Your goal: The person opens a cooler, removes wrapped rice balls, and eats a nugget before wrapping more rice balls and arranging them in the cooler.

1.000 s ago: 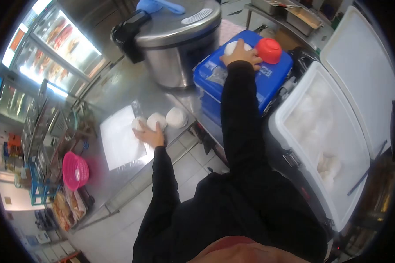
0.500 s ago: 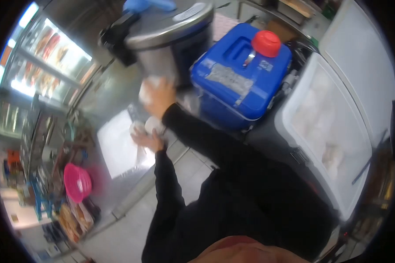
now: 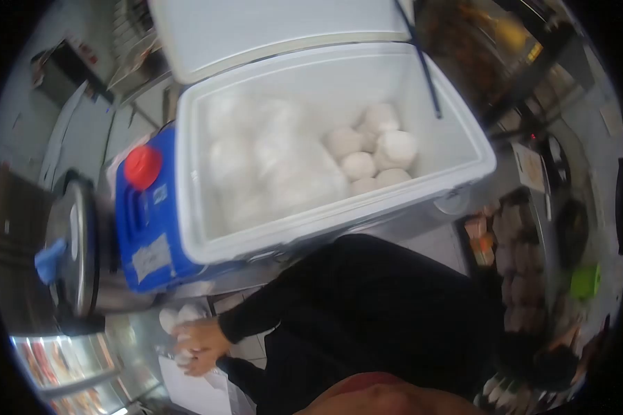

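Observation:
Both of my hands are close together at the lower left, over the work surface beside a white sheet point(image 3: 187, 389). My right hand point(image 3: 206, 335) is the upper one, its fingers bent against a pale round ball point(image 3: 190, 313); its grip is blurred. Another white ball point(image 3: 167, 320) lies just left of that one. Partly beneath it, my left hand point(image 3: 201, 362) curls its fingers around a small white ball point(image 3: 184, 357). A large white cooler point(image 3: 339, 214) stands with its lid up. Inside it are several white balls point(image 3: 358, 166) and cloudy plastic bags point(image 3: 284, 162) of white contents.
A blue cooler box point(image 3: 145, 221) with a red bowl point(image 3: 142, 167) on its lid stands left of the white cooler. Farther left is a big metal pot point(image 3: 83, 249) with a blue object point(image 3: 50, 261) on top. Lit display cases point(image 3: 62, 360) fill the lower left corner.
The view has swung right, bringing the inside of the white cooler into sight. My right hand, earlier raised with a white ball, has come down beside my left hand and the other balls.

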Demonstrator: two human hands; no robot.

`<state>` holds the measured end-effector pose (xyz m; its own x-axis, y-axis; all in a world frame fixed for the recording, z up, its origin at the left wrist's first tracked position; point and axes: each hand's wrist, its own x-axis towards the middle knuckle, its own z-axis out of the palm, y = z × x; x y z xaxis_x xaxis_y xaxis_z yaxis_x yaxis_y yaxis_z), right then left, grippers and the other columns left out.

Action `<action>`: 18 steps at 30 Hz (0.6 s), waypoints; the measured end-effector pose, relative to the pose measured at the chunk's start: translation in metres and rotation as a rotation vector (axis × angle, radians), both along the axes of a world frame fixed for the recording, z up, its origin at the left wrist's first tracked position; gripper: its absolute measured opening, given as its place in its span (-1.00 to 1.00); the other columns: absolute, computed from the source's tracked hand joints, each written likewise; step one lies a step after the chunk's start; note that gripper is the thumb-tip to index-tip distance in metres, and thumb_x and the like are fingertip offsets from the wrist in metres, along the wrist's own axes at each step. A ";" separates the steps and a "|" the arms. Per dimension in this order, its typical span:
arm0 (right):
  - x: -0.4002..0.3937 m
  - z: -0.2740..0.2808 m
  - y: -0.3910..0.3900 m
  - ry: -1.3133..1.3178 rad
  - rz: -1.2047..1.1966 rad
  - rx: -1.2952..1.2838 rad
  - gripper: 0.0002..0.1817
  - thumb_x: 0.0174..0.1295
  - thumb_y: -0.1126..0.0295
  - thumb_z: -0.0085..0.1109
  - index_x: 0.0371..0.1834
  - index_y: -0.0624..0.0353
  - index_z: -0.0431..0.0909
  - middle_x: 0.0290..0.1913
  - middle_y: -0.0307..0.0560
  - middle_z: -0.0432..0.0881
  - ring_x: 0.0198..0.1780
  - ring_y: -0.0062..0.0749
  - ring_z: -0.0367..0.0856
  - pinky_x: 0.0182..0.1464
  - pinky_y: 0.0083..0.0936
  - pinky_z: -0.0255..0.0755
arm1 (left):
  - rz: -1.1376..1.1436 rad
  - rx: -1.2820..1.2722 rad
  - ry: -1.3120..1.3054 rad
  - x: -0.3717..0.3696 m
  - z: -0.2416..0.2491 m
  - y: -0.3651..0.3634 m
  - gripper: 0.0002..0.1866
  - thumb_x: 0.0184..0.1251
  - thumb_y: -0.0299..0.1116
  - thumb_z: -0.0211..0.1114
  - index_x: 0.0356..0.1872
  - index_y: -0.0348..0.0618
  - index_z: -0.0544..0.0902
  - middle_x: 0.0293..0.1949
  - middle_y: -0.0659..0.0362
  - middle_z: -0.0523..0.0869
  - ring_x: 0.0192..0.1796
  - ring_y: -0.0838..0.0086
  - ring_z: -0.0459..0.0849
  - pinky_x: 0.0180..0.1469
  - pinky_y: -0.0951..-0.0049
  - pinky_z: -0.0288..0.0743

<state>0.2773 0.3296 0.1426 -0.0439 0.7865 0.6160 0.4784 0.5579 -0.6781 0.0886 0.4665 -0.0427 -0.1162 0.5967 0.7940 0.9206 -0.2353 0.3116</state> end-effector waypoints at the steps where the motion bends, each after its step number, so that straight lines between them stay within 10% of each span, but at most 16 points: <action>1: 0.016 0.019 -0.041 0.101 0.081 0.111 -0.59 0.11 0.22 0.12 -0.03 0.22 0.41 -0.04 0.08 0.39 -0.05 0.04 0.40 0.05 -0.18 0.27 | -0.065 0.067 -0.017 0.002 0.002 -0.005 -0.25 0.27 0.26 -0.11 0.22 -0.21 0.25 0.14 -0.13 0.32 0.16 0.01 0.30 0.16 0.03 0.18; 5: 0.118 0.086 -0.185 0.254 0.505 -0.088 -0.67 0.19 0.38 0.09 -0.01 0.29 0.39 -0.10 0.14 0.46 -0.04 0.00 0.44 0.00 -0.26 0.32 | -0.280 0.329 -0.091 0.006 0.022 -0.027 -0.33 0.31 0.21 -0.11 0.09 -0.27 0.35 0.02 -0.09 0.42 0.05 0.08 0.39 0.09 0.11 0.25; 9: 0.172 0.163 -0.375 0.223 0.061 -0.075 -0.58 0.19 0.38 0.13 0.09 0.35 0.38 -0.05 0.14 0.52 -0.01 -0.05 0.50 0.02 -0.30 0.39 | -0.462 0.596 -0.165 0.081 0.122 -0.022 -0.38 0.35 0.15 -0.11 -0.03 -0.33 0.45 -0.10 -0.05 0.51 -0.06 0.15 0.48 0.02 0.19 0.33; 13: 0.151 0.180 -0.512 0.282 -0.370 0.004 -0.60 0.03 0.47 0.31 -0.08 0.47 0.50 -0.15 0.34 0.56 -0.17 -0.05 0.61 -0.17 -0.36 0.51 | -0.670 0.833 0.024 0.217 0.326 -0.068 -0.43 0.41 0.01 -0.13 -0.18 -0.42 0.56 -0.18 -0.04 0.61 -0.12 0.23 0.57 -0.02 0.30 0.43; 16: 0.125 0.157 -0.552 0.370 -0.509 0.214 -0.60 0.03 0.48 0.29 -0.07 0.47 0.48 -0.15 0.36 0.56 -0.13 -0.01 0.60 -0.16 -0.29 0.51 | -1.737 0.225 -0.061 0.319 0.424 -0.176 -0.64 0.35 -0.23 -0.11 -0.04 -0.27 0.47 -0.12 -0.02 0.55 0.02 0.26 0.52 0.07 0.28 0.36; 18: 0.111 0.133 -0.567 0.443 -0.523 0.346 -0.53 0.01 0.48 0.31 -0.01 0.46 0.44 -0.17 0.34 0.57 -0.12 0.00 0.60 -0.14 -0.23 0.51 | -2.034 -0.256 0.369 0.373 0.461 -0.253 -0.62 0.23 -0.26 -0.04 -0.07 -0.35 0.48 -0.13 0.03 0.54 0.01 0.33 0.49 0.09 0.35 0.28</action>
